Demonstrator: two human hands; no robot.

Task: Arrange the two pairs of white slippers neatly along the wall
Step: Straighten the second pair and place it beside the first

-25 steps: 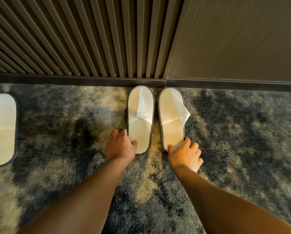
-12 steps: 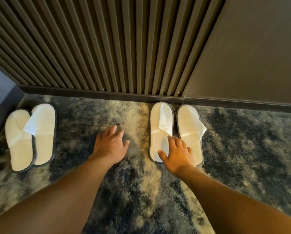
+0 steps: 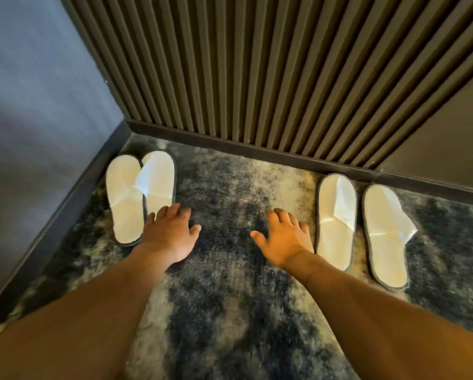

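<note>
Two pairs of white slippers lie on the carpet with toes toward the slatted wall. The right pair [image 3: 336,220] [image 3: 386,234] sits side by side with a small gap, toes close to the baseboard. The left pair [image 3: 125,198] [image 3: 158,179] lies in the corner, the two overlapping, the inner one partly on the outer. My left hand [image 3: 169,234] is open, fingers spread, over the heel end of the left pair's inner slipper. My right hand [image 3: 284,237] is open above bare carpet, just left of the right pair, holding nothing.
A dark slatted wall [image 3: 257,72] with a black baseboard [image 3: 257,149] runs across the back. A grey-blue side wall [image 3: 38,105] closes the left, forming a corner. Mottled grey and beige carpet [image 3: 229,283] covers the floor between the pairs.
The view has swung left, bringing the corner pair closer. My right hand has lifted off the right pair and moved left. My left hand has reached to the heel of the left pair.
</note>
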